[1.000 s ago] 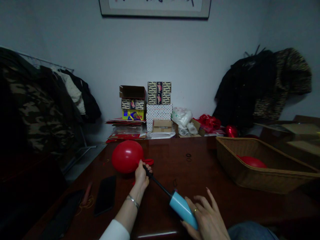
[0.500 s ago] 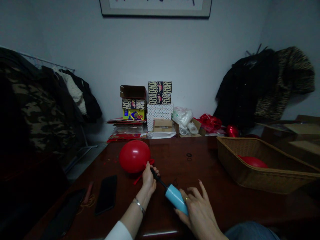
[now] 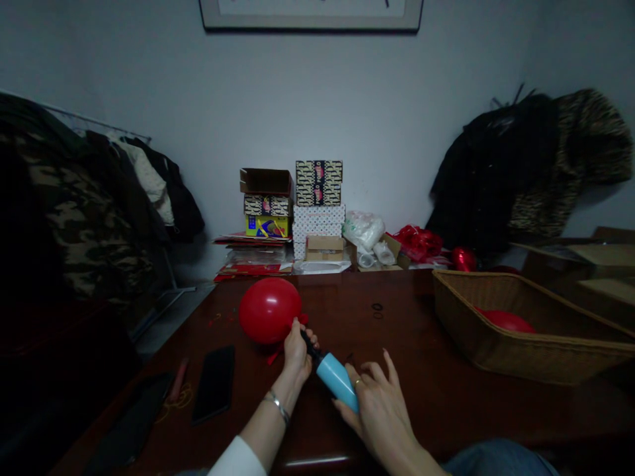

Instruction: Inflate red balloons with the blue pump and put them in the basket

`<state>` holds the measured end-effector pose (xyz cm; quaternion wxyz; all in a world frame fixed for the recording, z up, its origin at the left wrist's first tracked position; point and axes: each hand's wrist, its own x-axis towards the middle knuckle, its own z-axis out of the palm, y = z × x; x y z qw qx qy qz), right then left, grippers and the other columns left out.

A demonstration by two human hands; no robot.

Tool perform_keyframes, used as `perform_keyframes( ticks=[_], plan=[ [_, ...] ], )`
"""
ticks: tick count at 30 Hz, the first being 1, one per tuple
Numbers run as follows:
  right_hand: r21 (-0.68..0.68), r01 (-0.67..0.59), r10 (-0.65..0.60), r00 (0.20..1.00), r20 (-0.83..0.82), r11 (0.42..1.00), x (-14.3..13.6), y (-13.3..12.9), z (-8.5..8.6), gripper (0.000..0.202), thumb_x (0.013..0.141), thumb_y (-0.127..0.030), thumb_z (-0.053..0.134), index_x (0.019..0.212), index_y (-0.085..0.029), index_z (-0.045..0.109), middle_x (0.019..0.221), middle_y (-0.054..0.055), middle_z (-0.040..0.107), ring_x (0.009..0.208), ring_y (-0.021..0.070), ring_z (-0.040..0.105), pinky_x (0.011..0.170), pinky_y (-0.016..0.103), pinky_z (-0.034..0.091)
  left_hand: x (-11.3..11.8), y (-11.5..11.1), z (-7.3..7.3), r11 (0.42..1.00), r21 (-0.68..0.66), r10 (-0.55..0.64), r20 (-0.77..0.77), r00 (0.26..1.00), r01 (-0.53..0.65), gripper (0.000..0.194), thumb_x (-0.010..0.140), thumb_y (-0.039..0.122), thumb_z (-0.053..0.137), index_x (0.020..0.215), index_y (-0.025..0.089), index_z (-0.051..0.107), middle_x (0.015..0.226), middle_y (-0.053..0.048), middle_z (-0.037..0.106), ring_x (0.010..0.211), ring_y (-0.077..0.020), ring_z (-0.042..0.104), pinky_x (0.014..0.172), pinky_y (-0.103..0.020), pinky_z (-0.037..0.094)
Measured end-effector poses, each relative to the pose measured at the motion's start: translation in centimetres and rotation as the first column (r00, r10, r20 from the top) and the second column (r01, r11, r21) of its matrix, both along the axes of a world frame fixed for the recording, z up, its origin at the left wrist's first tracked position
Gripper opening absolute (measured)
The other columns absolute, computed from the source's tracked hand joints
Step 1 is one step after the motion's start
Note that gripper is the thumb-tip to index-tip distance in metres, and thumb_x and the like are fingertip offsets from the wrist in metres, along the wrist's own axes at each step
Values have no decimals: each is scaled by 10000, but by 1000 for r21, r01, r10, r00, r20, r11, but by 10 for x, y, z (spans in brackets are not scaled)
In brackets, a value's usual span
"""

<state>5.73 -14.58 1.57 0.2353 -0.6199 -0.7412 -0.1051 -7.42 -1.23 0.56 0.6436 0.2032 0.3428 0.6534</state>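
Observation:
A round, inflated red balloon (image 3: 270,311) is at the tip of a hand pump, just above the dark red table. My left hand (image 3: 297,350) is closed around the pump's black front end and the balloon's neck, which the fingers partly hide. The pump's light blue barrel (image 3: 338,381) slants down to the right, close up against my left hand. Behind it, my right hand (image 3: 377,403) grips the barrel's rear end between thumb and palm, with several fingers raised. Red ribbon-like pieces show beside the balloon's neck.
On the right of the table (image 3: 397,357) is a wicker basket (image 3: 520,360) holding a red balloon. Two dark phone-like slabs (image 3: 214,383) and a red stick lie left. Boxes (image 3: 318,225) and plastic bags stand at the back; coats hang on both sides.
My right hand has pushed the blue barrel up and left toward my left hand, and the black shaft between them has mostly gone into it. My left hand holds nearly the same place.

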Motion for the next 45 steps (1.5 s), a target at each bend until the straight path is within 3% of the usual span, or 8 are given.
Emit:
perform_keyframes(
  ticks=[9,15,22,32,38,45],
  plan=[
    [38,-92,92,996,18,995,37,-28,-17,513,735,-483,612,1173,-222,556,853,6,696,956,226,550,1083,497,32,-24,19,1,998,6,69,26,997,-69,326,805,445,557,674,188,404,496,60,398,381,-75,396,384,-192,318],
    [95,-105,102,994,38,990,50,-37,-25,512,710,-496,626,1150,-240,571,921,-4,696,939,224,561,1076,497,30,-28,24,-1,998,-6,70,42,997,-69,321,829,432,530,666,186,403,486,60,395,380,-73,392,383,-189,323],
    [6,-53,53,998,23,999,36,-29,-14,483,727,-476,618,1139,-227,585,847,-1,698,969,226,552,1084,491,42,-23,21,-3,996,-3,85,40,996,-85,332,807,452,557,672,183,416,490,52,424,387,-70,411,393,-183,327],
    [-26,14,-13,999,41,1000,4,5,1,496,726,-476,617,1110,-161,602,830,61,685,932,232,542,1091,480,53,6,0,-8,1000,-7,8,19,1000,-7,339,768,469,594,691,186,424,498,47,442,404,-81,422,406,-200,345],
    [-18,23,-22,997,70,1000,-5,12,0,477,728,-474,614,1090,-163,603,803,63,680,915,242,540,1082,498,68,7,-3,-8,1000,-21,13,2,1000,-13,351,759,479,597,680,189,417,490,52,431,403,-81,419,409,-202,344],
    [-6,0,0,1000,4,1000,0,0,-7,496,739,-483,605,1126,-172,594,853,54,689,934,235,541,1089,487,65,-3,6,-7,1000,-8,4,-5,1000,-4,341,770,475,580,691,196,401,482,69,394,378,-71,377,386,-190,304]
  ],
)
